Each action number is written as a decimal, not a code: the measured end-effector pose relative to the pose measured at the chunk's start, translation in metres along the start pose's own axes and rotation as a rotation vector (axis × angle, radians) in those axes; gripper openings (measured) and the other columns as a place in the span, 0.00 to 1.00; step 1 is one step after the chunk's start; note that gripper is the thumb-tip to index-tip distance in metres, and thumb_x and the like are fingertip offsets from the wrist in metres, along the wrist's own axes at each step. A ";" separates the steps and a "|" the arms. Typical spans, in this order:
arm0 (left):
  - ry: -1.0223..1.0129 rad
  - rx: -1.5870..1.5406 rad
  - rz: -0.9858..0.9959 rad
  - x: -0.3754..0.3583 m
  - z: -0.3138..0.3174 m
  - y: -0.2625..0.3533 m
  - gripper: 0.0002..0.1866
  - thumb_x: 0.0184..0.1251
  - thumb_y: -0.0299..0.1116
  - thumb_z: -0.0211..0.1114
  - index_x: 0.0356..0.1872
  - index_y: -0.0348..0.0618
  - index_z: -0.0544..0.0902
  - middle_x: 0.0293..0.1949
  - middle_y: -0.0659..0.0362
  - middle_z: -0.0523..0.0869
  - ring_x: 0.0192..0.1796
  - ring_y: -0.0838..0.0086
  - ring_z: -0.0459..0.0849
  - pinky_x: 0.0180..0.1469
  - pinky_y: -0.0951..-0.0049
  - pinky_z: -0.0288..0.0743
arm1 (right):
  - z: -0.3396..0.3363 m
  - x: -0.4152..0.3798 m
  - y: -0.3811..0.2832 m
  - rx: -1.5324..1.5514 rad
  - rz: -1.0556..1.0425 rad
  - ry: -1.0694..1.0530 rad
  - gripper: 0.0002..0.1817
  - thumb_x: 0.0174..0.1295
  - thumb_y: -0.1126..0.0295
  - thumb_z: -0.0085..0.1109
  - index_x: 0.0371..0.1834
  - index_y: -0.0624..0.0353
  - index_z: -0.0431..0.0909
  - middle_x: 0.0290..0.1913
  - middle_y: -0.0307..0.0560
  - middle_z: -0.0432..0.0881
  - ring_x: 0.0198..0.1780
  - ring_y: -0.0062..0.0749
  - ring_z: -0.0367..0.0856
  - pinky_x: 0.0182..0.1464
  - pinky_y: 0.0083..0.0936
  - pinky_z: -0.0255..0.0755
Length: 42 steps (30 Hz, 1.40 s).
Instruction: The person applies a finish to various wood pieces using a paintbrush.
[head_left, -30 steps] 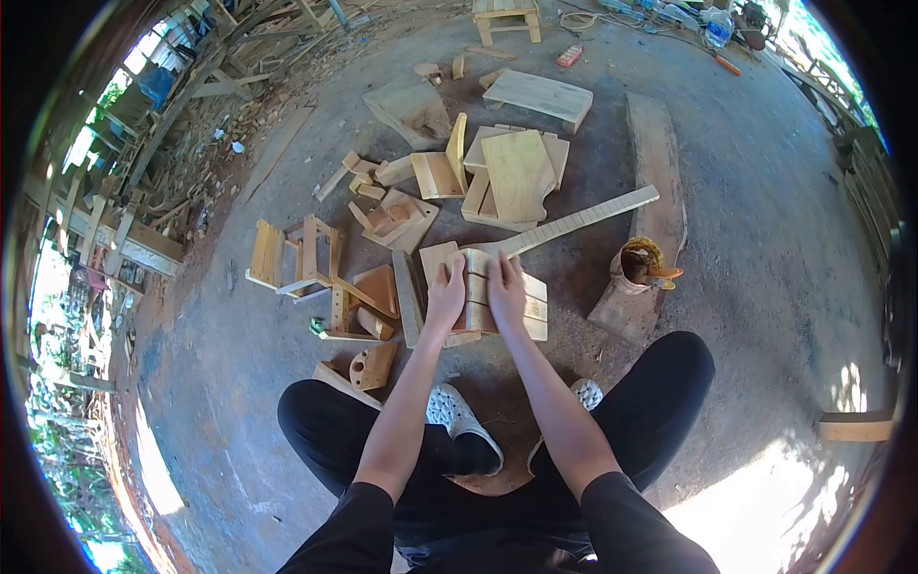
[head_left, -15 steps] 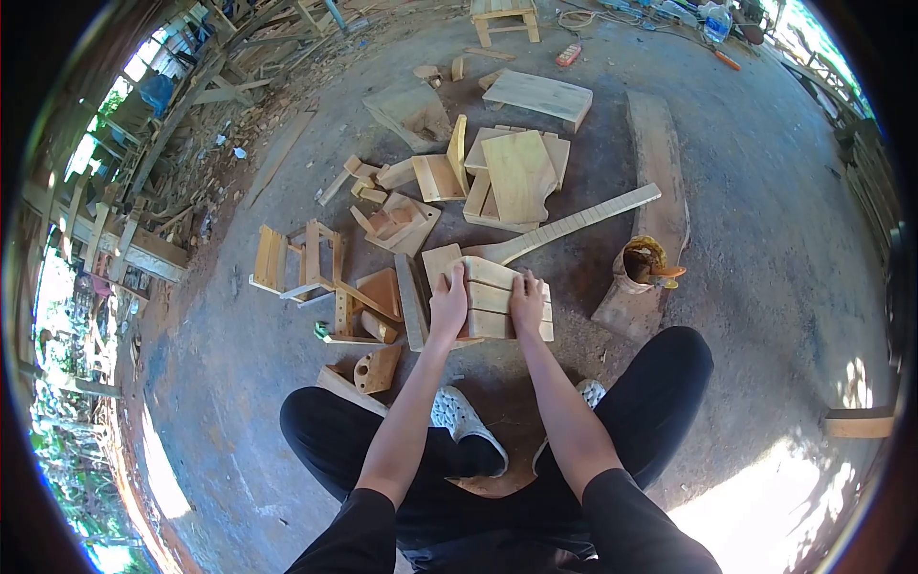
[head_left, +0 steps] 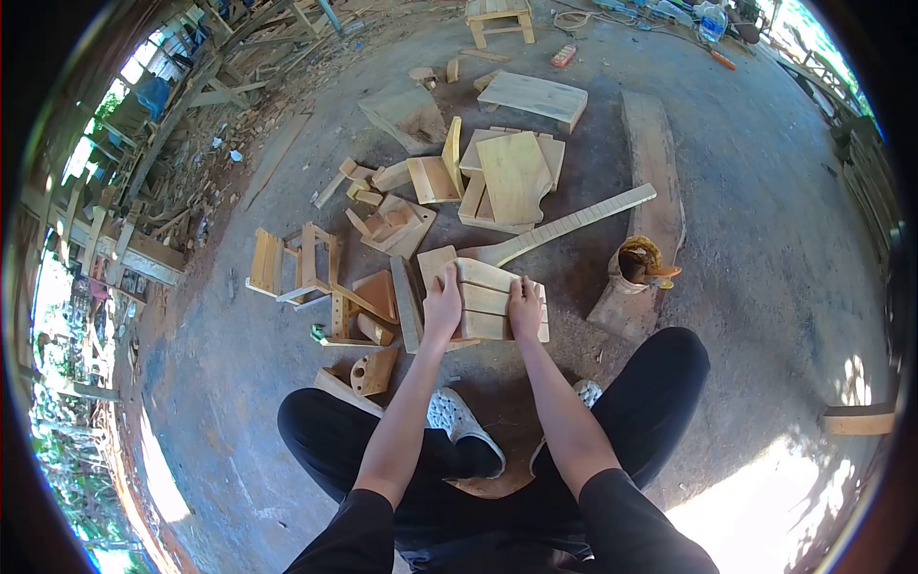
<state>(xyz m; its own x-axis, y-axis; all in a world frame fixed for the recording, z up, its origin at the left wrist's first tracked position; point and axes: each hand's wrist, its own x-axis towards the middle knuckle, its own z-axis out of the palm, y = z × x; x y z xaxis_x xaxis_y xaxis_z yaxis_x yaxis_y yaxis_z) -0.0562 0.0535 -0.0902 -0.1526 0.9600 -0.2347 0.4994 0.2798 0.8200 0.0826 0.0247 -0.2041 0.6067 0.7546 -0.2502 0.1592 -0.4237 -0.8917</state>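
Between my hands is a slatted wooden piece [head_left: 485,298] with dark gaps between its pale slats. My left hand [head_left: 442,306] grips its left side, thumb pointing up along the edge. Toward its right end, my right hand [head_left: 524,308] is closed over the slats, fingers on top. Beneath and to the left lies a flat board [head_left: 437,258], partly covered. A narrow plank [head_left: 406,301] stands beside my left hand. Just beyond the slatted piece, a long wooden neck with crosswise lines [head_left: 574,225] slants up to the right.
A small wooden chair frame [head_left: 311,263] and a drilled block [head_left: 373,371] lie at left. Stacked boards [head_left: 516,177] are ahead. A brown-stained pot [head_left: 636,260] with a brush sits on a long plank [head_left: 654,163] at right. A low stool [head_left: 500,21] stands at the back.
The whole view has shifted slightly. Both hands keep hold of the slatted piece, which looks barely moved.
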 end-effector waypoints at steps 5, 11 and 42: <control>-0.031 0.069 0.025 -0.004 0.001 0.010 0.47 0.82 0.69 0.48 0.66 0.22 0.79 0.62 0.22 0.82 0.69 0.29 0.80 0.71 0.44 0.74 | -0.003 -0.022 -0.061 0.191 -0.221 -0.064 0.28 0.80 0.51 0.55 0.74 0.55 0.81 0.84 0.63 0.66 0.85 0.58 0.62 0.84 0.49 0.57; -0.102 0.023 0.081 -0.005 -0.002 0.006 0.45 0.82 0.67 0.49 0.62 0.22 0.80 0.59 0.23 0.85 0.68 0.30 0.81 0.66 0.44 0.78 | 0.005 -0.040 -0.102 0.315 -0.492 -0.087 0.26 0.80 0.52 0.58 0.72 0.55 0.82 0.78 0.60 0.75 0.81 0.55 0.68 0.81 0.47 0.61; 0.019 0.103 0.116 -0.021 0.016 0.037 0.44 0.83 0.67 0.51 0.53 0.22 0.83 0.51 0.23 0.87 0.62 0.30 0.85 0.66 0.44 0.77 | -0.014 -0.020 -0.039 0.281 -0.266 -0.026 0.29 0.83 0.51 0.51 0.76 0.61 0.78 0.80 0.62 0.72 0.82 0.56 0.69 0.82 0.39 0.62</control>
<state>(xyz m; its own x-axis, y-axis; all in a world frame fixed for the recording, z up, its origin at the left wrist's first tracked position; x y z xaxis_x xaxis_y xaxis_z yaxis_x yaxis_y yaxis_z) -0.0210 0.0435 -0.0631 -0.1038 0.9860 -0.1306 0.5996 0.1668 0.7827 0.0749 0.0194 -0.1587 0.5527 0.8334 -0.0028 0.0868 -0.0609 -0.9944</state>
